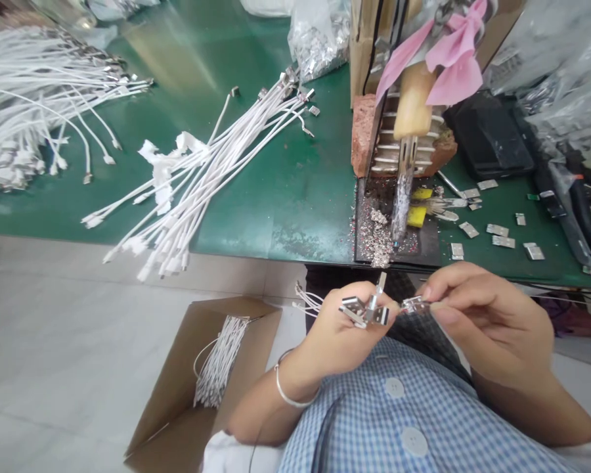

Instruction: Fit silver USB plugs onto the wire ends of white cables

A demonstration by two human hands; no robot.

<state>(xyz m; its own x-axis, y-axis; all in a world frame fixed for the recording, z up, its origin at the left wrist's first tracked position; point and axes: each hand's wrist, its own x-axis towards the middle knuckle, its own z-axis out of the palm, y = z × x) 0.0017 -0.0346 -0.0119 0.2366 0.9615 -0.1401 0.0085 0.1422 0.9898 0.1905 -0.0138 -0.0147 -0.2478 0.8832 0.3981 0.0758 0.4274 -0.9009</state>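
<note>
My left hand [347,328] is closed around several white USB cables; their metal USB plugs [367,310] stick out above the fist, and the white ends [308,299] trail out on its left side. Between thumb and fingers, my right hand [492,315] pinches a small metal connector shell [414,304], which meets a cable end at my left fingertips. Both hands are over my lap, just in front of the table edge. Beyond them a soldering iron [401,197] with a wooden handle points down over a dark plate [426,246] strewn with solder bits.
A bundle of white cables [226,164] lies on the green table [295,217], with a larger pile [34,98] at far left. Loose metal shells [500,235] lie at right, near pliers [578,210]. Below left stands a cardboard box [172,368] holding cables.
</note>
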